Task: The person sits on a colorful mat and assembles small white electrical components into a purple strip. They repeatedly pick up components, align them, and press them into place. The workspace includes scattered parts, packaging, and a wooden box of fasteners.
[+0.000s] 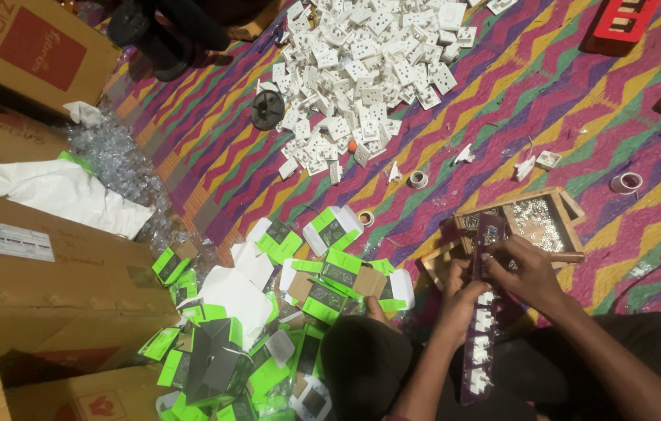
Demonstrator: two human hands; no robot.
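- The left hand (461,300) is closed around the purple strip (482,312) with white sockets, low over the mat (564,109).
- The right hand (525,269) pinches the upper part of the strip, near the wooden tray (537,222).

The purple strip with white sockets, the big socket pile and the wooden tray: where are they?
Purple strip (477,366), head view, lower part.
Socket pile (361,70), head view, middle.
Wooden tray (572,204), head view, right rim.

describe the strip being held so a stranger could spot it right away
Start at the wooden tray on the zigzag mat, lower right. Just below it, both hands, left hand and right hand, hold a long purple strip. Unlike the loose white sockets, it carries a row of white sockets.
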